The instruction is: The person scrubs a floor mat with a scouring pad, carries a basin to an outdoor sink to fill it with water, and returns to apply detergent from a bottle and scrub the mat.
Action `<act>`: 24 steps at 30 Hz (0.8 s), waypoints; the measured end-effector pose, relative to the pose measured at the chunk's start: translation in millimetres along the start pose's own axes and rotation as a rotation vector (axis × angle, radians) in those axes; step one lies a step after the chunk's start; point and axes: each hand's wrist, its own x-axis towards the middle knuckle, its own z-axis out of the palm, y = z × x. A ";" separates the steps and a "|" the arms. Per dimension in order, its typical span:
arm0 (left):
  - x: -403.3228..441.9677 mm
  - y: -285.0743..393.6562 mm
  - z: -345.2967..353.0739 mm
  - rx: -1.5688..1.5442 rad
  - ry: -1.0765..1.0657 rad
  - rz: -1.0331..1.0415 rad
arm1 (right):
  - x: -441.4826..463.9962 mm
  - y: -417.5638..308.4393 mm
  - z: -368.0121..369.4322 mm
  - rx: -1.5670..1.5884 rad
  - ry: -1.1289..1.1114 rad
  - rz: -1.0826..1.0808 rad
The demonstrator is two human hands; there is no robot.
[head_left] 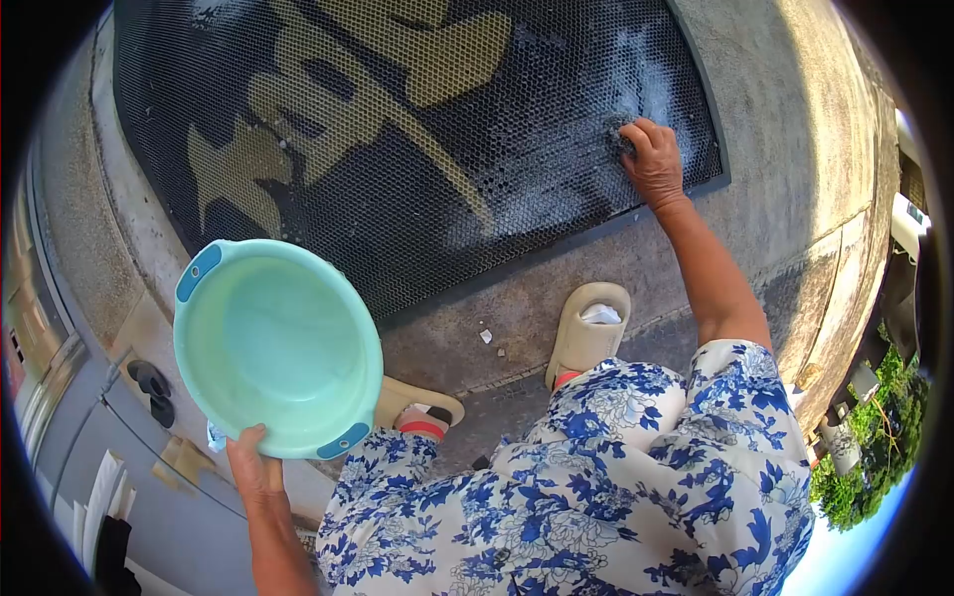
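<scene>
My left hand [255, 467] grips the lower rim of a light green plastic basin [278, 338], thumb over the edge and fingers beneath. The basin is tilted so its inside faces me, with blue handles on two sides; whether a little water lies in it I cannot tell. My right hand [653, 164] is closed around a dark grey scouring pad [623, 131], which presses on the mat near its right edge. The large black mat [397, 238] has a honeycomb surface and a tan pattern. Whitish suds streak the mat around the pad.
Concrete ground [765, 139] surrounds the mat. My feet wear beige slippers [586, 333] just below its near edge. Small white scraps [486, 337] lie between them. Dark shoes [151, 389] are at the left, and green plants [884, 437] show at the far right.
</scene>
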 end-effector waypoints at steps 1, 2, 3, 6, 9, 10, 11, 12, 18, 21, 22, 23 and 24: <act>1.4 -4.4 -2.2 -0.030 0.013 -0.019 | -0.4 -8.8 -0.3 -0.001 -0.006 0.001; 3.2 -7.2 -3.6 -0.057 0.023 -0.034 | 3.5 -30.2 1.1 0.027 0.000 0.083; 5.6 -10.4 -1.6 -0.056 0.022 -0.032 | 10.7 -55.0 4.5 0.055 0.011 0.163; 11.2 -11.0 9.3 -0.111 0.025 -0.004 | 15.0 -164.3 31.9 0.236 -0.137 -0.170; 9.4 -0.8 8.3 -0.092 0.031 -0.019 | 8.7 -244.5 47.5 0.434 -0.305 -0.757; 11.3 -0.3 10.5 -0.118 0.037 0.030 | 12.3 -245.6 48.6 0.437 -0.290 -0.755; 14.3 0.6 12.9 -0.147 0.040 0.075 | 15.2 -243.1 49.3 0.428 -0.284 -0.760; 16.8 2.9 12.6 -0.147 0.039 0.073 | 15.1 -238.7 49.0 0.419 -0.287 -0.765; 14.5 1.5 5.7 -0.195 0.079 0.046 | 58.4 -31.1 22.4 -0.130 0.028 0.155; 20.8 -3.7 5.2 -0.238 0.044 0.012 | 71.0 -42.7 27.4 -0.112 0.162 0.275; 22.1 -4.2 5.6 -0.261 0.043 0.003 | 74.3 -71.0 30.7 -0.052 0.096 0.202; 21.6 -3.8 4.1 -0.279 0.046 -0.005 | 72.1 -107.3 32.7 0.013 0.029 0.132; 24.0 -4.8 0.6 -0.279 0.049 0.000 | 65.4 -143.9 36.1 0.103 -0.063 -0.038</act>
